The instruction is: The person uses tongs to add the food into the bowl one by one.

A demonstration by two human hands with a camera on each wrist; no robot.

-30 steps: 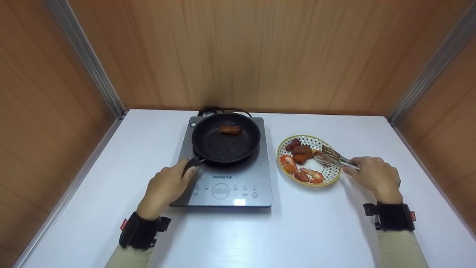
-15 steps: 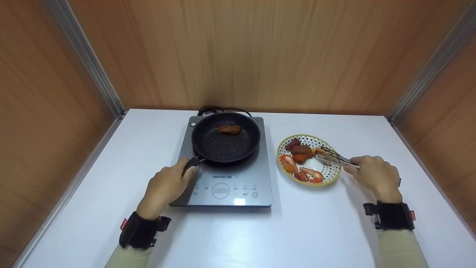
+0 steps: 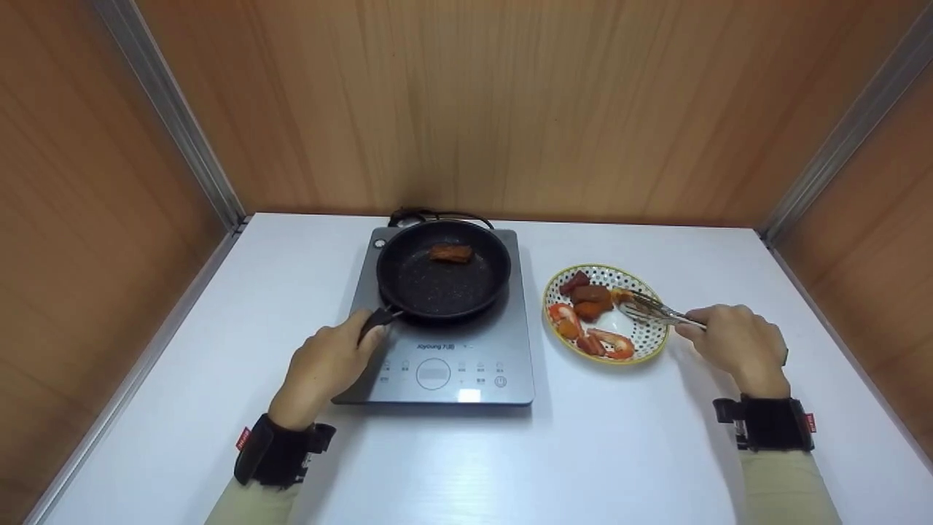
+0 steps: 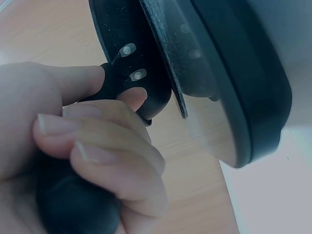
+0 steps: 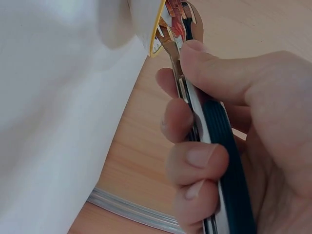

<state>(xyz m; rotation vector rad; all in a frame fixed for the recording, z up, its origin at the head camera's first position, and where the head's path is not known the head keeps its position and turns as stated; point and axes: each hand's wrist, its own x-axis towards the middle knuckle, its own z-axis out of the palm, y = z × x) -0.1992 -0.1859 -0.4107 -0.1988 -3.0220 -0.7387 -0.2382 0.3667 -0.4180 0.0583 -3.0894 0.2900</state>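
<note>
My left hand (image 3: 328,370) grips the black handle (image 4: 73,195) of a frying pan (image 3: 437,292), fingers wrapped round it in the left wrist view. One browned piece of food (image 3: 451,253) lies toward the back of the pan. My right hand (image 3: 736,343) holds metal tongs (image 3: 660,310), with fingers and thumb round both arms in the right wrist view. The tongs' slotted heads reach over the right side of a dotted plate (image 3: 647,346) with a yellow rim, right at a small orange-yellow piece (image 3: 621,294). Shrimp (image 3: 614,343) and several brown and red pieces lie on that plate.
The pan sits on a grey induction cooker (image 3: 477,379), whose control panel faces me. A black cable (image 3: 459,214) runs behind it. Wooden panels (image 3: 466,109) enclose the white table (image 3: 466,467) at the back and both sides.
The tongs' heads have drawn closer together around the small piece at the plate's right side. My left hand and the pan stay where they were.
</note>
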